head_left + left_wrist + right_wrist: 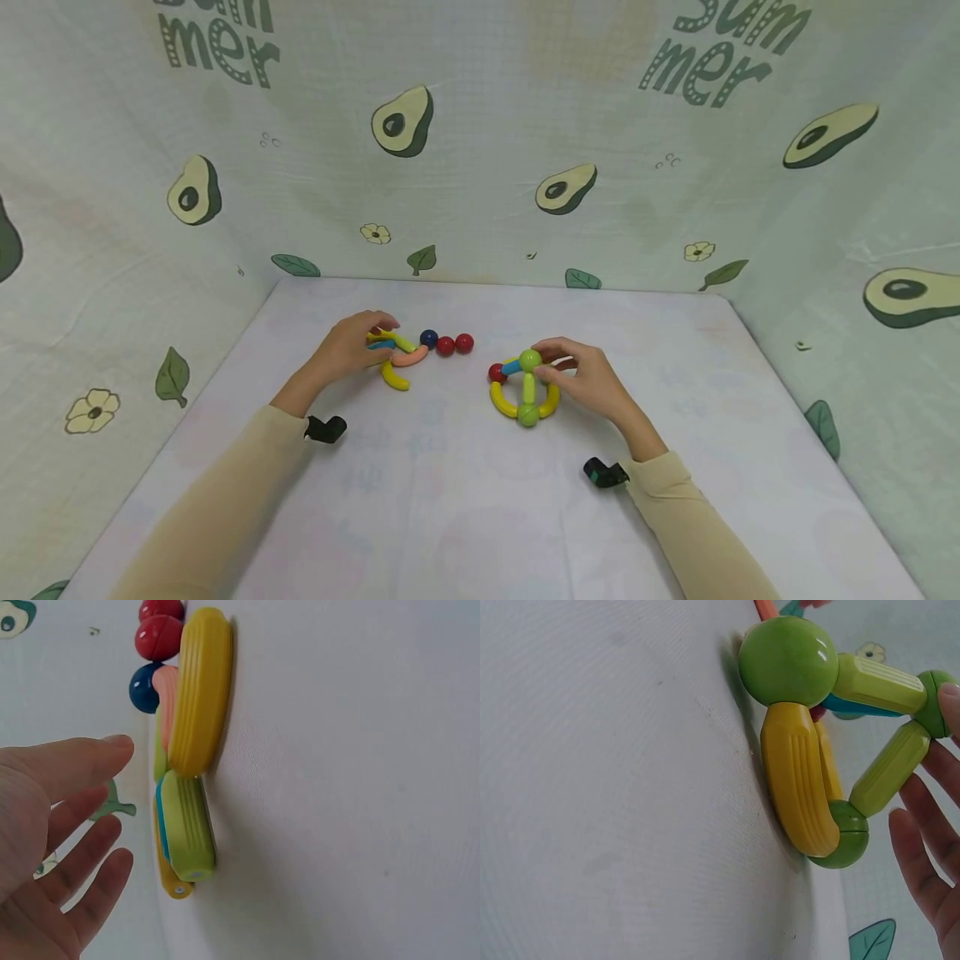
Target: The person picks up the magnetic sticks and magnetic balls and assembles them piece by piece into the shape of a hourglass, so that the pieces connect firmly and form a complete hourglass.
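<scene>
My right hand (pixel 588 379) pinches the top green ball (pixel 530 360) of a building frame made from magnetic balls and rods. At its base are yellow curved rods (pixel 502 402), a front green ball (pixel 528 415) and a red ball (pixel 497 372). A blue rod (pixel 512 367) and light-green rods (pixel 891 769) slope up to the top ball. My left hand (pixel 347 350) hovers with spread fingers by loose rods, holding nothing visible. Among them lie a yellow curved rod (pixel 202 690), a pink rod (pixel 411 358), a light-green rod (pixel 187 825) and a blue rod (pixel 381 344).
A dark blue ball (pixel 429 337) and two red balls (pixel 446 346) sit in a row right of the loose rods. The white table (pixel 450 500) meets a cloth backdrop printed with avocados (pixel 566 189) at its back and sides.
</scene>
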A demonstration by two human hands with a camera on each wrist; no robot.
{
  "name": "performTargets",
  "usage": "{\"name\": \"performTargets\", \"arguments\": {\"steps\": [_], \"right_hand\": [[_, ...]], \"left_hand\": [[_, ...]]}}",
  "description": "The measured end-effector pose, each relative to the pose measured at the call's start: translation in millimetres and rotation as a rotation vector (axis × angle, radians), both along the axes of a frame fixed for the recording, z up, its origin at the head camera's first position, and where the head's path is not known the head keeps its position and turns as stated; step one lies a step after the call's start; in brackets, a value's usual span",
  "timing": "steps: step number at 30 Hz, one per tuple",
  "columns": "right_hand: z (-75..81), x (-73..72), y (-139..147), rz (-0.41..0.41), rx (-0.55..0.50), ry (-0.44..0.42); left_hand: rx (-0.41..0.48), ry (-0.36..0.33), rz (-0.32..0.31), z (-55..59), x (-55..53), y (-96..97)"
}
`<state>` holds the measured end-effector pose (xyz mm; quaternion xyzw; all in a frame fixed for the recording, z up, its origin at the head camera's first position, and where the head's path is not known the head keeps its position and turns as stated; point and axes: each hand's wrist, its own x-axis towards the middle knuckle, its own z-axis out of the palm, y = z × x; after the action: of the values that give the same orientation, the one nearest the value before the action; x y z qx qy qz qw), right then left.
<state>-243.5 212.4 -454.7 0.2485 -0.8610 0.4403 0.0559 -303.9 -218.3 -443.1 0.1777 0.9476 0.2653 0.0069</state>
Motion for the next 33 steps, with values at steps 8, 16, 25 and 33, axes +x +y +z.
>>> {"name": "performTargets", "arguments": {"steps": [8, 16, 25, 33], "right_hand": [[-0.5, -0.1, 0, -0.002, 0.000, -0.004], [0.2, -0.9, -1, -0.003, -0.009, -0.019], [-1.0, -1.4, 0, 0.000, -0.011, -0.030], [-1.6, -1.6, 0, -0.002, -0.018, -0.033]], "left_hand": [[-0.030, 0.022, -0.025, 3.2, -9.9, -8.7], [-0.079, -0.061, -0.073, 1.9, -13.9, -15.3], [-0.121, -0.040, -0.149, -2.8, -15.9, -20.7], [-0.164, -0.018, -0.171, -4.4, -14.0, -21.1]]}}
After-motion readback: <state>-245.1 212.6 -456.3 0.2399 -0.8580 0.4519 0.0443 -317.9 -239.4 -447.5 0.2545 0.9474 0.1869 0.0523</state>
